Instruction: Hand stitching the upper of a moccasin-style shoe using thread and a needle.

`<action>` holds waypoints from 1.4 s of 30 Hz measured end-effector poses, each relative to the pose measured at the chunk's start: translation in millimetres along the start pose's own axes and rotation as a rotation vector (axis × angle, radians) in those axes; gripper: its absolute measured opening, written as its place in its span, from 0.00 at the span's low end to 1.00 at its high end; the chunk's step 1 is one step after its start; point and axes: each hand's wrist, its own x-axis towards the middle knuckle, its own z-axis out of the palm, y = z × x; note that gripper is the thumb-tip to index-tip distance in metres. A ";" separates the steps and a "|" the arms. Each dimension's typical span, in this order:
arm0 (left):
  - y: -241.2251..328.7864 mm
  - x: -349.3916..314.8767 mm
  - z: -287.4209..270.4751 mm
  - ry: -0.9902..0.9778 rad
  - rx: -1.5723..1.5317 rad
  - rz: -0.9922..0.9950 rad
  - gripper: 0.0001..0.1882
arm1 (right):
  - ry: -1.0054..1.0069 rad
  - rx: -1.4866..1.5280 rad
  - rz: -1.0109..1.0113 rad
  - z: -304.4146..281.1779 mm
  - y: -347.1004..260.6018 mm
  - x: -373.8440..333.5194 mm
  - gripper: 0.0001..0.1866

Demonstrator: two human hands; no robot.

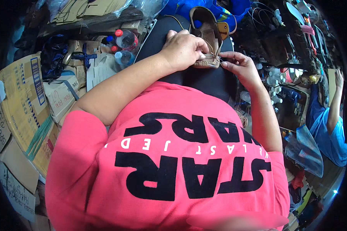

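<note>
A brown leather shoe [209, 32] lies on my dark-clad lap, its toe nearest me and its heel pointing away. Stitching and loose thread show around the toe. Closed over the left side of the toe, my left hand [184, 49] has its fingers bent and pressed to the leather; they hide part of it. My right hand [241, 66] is at the right edge of the toe, thumb and forefinger pinched together on what looks like thread. A thin cord [176, 18] loops out beyond my left hand. A tan leather flap [223, 30] stands out at the shoe's right side.
Plastic bottles with red caps [126, 39] stand to the left, near cardboard boxes [25, 90]. A blue bag [235, 11] lies beyond the shoe. Small bottles [273, 79] and tools crowd the right, where another person in a blue shirt [331, 134] sits with one arm raised.
</note>
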 end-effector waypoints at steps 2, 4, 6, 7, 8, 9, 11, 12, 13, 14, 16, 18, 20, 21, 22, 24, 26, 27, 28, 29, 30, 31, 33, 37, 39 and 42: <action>-0.2 5.0 3.4 -0.029 -0.069 -0.077 0.08 | -0.008 0.040 -0.004 0.5 -1.8 4.1 0.14; 0.4 9.7 8.1 -0.014 -0.079 -0.079 0.08 | -0.029 0.034 0.040 0.8 -5.7 6.2 0.12; 3.5 12.8 8.2 -0.078 -0.126 -0.109 0.08 | -0.024 0.027 0.041 3.6 -7.8 8.6 0.09; 4.6 15.0 7.7 -0.077 -0.126 -0.108 0.08 | -0.017 0.021 0.042 5.2 -9.4 10.4 0.07; 5.6 17.1 6.9 -0.126 -0.148 -0.105 0.08 | -0.016 0.020 0.041 6.0 -13.2 12.0 0.07; 6.4 18.3 5.7 -0.175 -0.171 -0.103 0.08 | -0.035 -0.104 0.059 6.6 -18.6 13.6 0.05; 7.5 18.0 2.1 -0.176 -0.084 -0.033 0.07 | -0.047 -0.229 0.078 9.1 -22.8 16.7 0.04; 8.2 17.0 -0.5 -0.176 0.002 0.032 0.07 | -0.039 -0.305 0.027 11.9 -23.8 18.8 0.05; 10.9 15.0 -6.0 -0.158 0.092 0.082 0.05 | -0.032 -0.381 -0.023 13.9 -24.1 19.7 0.06; 10.9 13.4 -8.7 -0.159 0.092 0.082 0.05 | -0.032 -0.380 -0.023 13.1 -23.3 19.2 0.06; 8.6 10.5 -14.5 -0.133 0.125 0.141 0.04 | -0.044 -0.289 -0.075 7.4 -21.3 18.4 0.06; 3.1 5.3 -19.9 -0.126 0.136 0.141 0.04 | -0.013 -0.215 -0.080 -9.6 -6.7 15.6 0.06; 1.0 0.7 -17.1 -0.123 0.142 0.131 0.03 | 0.009 -0.139 -0.076 -11.0 -4.9 13.4 0.06; 1.2 0.3 -14.3 -0.135 0.127 0.104 0.03 | 0.020 -0.211 -0.129 -11.0 -5.0 12.0 0.06; 2.5 0.5 -12.7 -0.147 0.113 0.076 0.03 | 0.032 -0.282 -0.181 -10.1 -6.8 9.6 0.06; 7.0 4.3 -11.0 -0.144 0.093 0.096 0.04 | 0.061 -0.340 -0.210 -9.5 -7.0 0.9 0.06; 10.4 10.1 -9.2 -0.188 -0.022 0.077 0.05 | 0.085 -0.402 -0.246 -11.4 -7.3 -8.4 0.06; 9.5 12.0 -6.3 -0.170 -0.017 0.107 0.06 | 0.078 -0.419 -0.175 -16.4 -4.9 -15.0 0.06; 8.8 13.0 -3.2 -0.171 -0.017 0.107 0.06 | 0.072 -0.432 -0.100 -19.5 -3.7 -21.8 0.06; 8.3 13.7 -1.0 -0.179 0.007 0.148 0.06 | 0.058 -0.371 -0.148 -21.3 -3.8 -26.9 0.06; 7.6 14.2 0.2 -0.186 0.032 0.187 0.06 | 0.057 -0.369 -0.149 -24.1 -6.5 -23.5 0.06; 9.1 13.0 -0.8 -0.192 0.031 0.189 0.06 | 0.107 -0.459 -0.295 -26.1 -15.2 -19.4 0.06; 12.8 12.3 -5.4 -0.172 0.076 0.206 0.07 | 0.239 -0.554 -0.385 -24.4 -36.8 -8.3 0.07; 15.1 15.4 -3.3 -0.187 0.051 0.231 0.07 | 0.429 -0.903 -0.466 -59.2 9.9 32.3 0.05; 8.7 15.9 -0.1 -0.193 0.053 0.193 0.07 | 0.391 -0.825 -0.476 -43.9 -17.1 23.3 0.05; 8.6 10.1 -1.9 -0.206 0.065 0.149 0.06 | 0.261 -0.948 -0.602 -25.2 -51.9 -1.2 0.05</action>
